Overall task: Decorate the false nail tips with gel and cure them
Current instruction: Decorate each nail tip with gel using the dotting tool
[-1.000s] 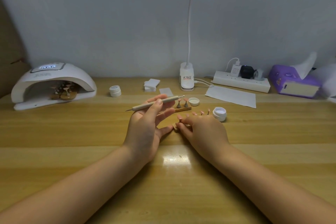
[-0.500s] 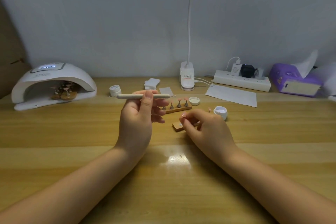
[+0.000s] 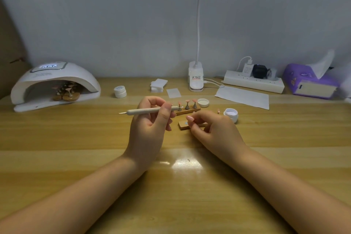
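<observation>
Left hand (image 3: pixel 150 129) gripping dotting pen (image 3: pixel 148 110), held level above wooden table (image 3: pixel 76 138). Right hand (image 3: pixel 212 131) with curled fingers, pinching something small over near wooden strip (image 3: pixel 183 125); cannot tell what exactly. Just behind both hands, second strip (image 3: pixel 187 111) carrying pink nail tips (image 3: pixel 187 102) on stands. Far left, white curing lamp (image 3: pixel 55 85), more tips on stands inside. Right of hand, open jar (image 3: pixel 230 113) with whitish gel; loose lid (image 3: pixel 203 102) near; closed jar (image 3: pixel 120 91) further left.
</observation>
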{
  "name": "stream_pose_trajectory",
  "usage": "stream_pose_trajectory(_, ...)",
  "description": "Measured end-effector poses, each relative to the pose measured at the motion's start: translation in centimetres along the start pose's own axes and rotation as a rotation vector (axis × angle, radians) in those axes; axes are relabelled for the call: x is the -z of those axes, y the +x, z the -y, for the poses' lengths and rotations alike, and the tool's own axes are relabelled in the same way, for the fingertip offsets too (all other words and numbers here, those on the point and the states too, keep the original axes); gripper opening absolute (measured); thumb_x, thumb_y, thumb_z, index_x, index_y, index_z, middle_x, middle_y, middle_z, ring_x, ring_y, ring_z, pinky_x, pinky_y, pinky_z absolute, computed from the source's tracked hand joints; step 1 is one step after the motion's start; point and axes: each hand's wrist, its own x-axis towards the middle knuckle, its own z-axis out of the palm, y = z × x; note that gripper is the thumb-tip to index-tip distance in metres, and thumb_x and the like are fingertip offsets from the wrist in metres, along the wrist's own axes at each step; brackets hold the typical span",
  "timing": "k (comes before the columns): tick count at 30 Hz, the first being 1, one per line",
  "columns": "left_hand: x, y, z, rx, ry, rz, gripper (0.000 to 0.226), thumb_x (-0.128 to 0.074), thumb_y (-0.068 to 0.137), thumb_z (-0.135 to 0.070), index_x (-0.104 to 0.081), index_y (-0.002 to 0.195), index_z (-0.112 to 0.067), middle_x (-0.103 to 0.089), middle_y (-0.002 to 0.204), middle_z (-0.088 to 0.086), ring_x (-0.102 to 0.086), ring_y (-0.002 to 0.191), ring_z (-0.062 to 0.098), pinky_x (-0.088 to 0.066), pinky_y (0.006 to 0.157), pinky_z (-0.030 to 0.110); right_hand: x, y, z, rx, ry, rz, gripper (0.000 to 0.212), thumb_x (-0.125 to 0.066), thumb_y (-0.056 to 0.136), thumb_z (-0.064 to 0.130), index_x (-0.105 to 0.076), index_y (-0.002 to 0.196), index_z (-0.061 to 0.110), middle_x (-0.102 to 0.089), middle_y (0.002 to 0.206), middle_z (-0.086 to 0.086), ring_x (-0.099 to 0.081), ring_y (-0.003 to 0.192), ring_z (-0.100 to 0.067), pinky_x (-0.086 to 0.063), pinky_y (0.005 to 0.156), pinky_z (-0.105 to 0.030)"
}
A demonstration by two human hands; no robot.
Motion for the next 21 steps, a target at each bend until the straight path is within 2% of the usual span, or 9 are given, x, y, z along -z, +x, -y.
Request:
stream_pose_trajectory(5, -0.32, -0.46, -0.19, -0.024, -0.052, 0.037, 0.022, -0.044, 0.094, -0.025, -0.058, 0.098, -0.008, -0.065, 0.08, 0.008, -0.064, 0.074, 0.021, -0.055, 0.062, 0.033, -0.07, -0.12, 0.16, 0.068, 0.081, -0.03, 0.013, -0.063, 0.09, 0.03, -0.073, 0.096, 0.023, -0.07, 0.087, 0.014, -0.055, 0.066, 0.01, -0.044, 0.062, -0.015)
stream_pose_trajectory(8, -0.46, -0.57, -0.21, -0.055, -0.017, 0.05, 0.019, -0.045, 0.094, -0.024, -0.057, 0.096, -0.009, -0.065, 0.077, 0.003, -0.064, 0.072, 0.016, -0.055, 0.061, 0.03, -0.14, -0.17, 0.2, 0.097, 0.131, -0.082, 0.014, -0.064, 0.09, 0.03, -0.074, 0.092, 0.02, -0.068, 0.082, 0.018, -0.058, 0.063, 0.007, -0.043, 0.059, -0.01)
stream_pose_trajectory(12, -0.61, -0.59, -0.1, -0.083, 0.022, 0.056, 0.014, -0.045, 0.093, -0.02, -0.057, 0.095, -0.012, -0.063, 0.076, 0.0, -0.062, 0.071, 0.011, -0.053, 0.061, 0.026, -0.27, -0.24, 0.01, 0.11, 0.151, -0.136, 0.006, -0.069, 0.088, 0.02, -0.073, 0.091, 0.018, -0.059, 0.078, 0.029, -0.06, 0.065, 0.009, -0.045, 0.061, -0.009)
stream_pose_trajectory(15, -0.58, -0.63, -0.1, -0.094, 0.023, 0.066, 0.013, -0.045, 0.093, -0.019, -0.057, 0.095, -0.015, -0.063, 0.076, -0.001, -0.062, 0.072, 0.011, -0.053, 0.061, 0.026, -0.32, -0.22, -0.05, 0.129, 0.128, -0.139, 0.006, -0.07, 0.087, 0.018, -0.073, 0.093, 0.017, -0.057, 0.078, 0.031, -0.06, 0.065, 0.01, -0.049, 0.062, -0.012)
stream_pose_trajectory(18, -0.57, -0.7, -0.14, -0.103, 0.022, 0.081, 0.011, -0.045, 0.093, -0.017, -0.056, 0.095, -0.016, -0.064, 0.078, -0.001, -0.063, 0.072, 0.013, -0.054, 0.061, 0.027, -0.25, -0.24, 0.06, 0.148, 0.138, -0.138, 0.009, -0.068, 0.088, 0.019, -0.073, 0.095, 0.015, -0.062, 0.078, 0.021, -0.062, 0.065, 0.004, -0.056, 0.063, -0.024)
stream_pose_trajectory(21, -0.65, -0.77, -0.13, -0.111, 0.033, 0.094, 0.012, -0.046, 0.093, -0.016, -0.057, 0.097, -0.017, -0.065, 0.082, 0.002, -0.065, 0.075, 0.013, -0.056, 0.062, 0.028, -0.14, -0.37, 0.15, 0.155, 0.154, -0.145, 0.014, -0.065, 0.09, 0.025, -0.074, 0.096, 0.016, -0.068, 0.078, 0.012, -0.065, 0.065, -0.006, -0.056, 0.064, -0.035)
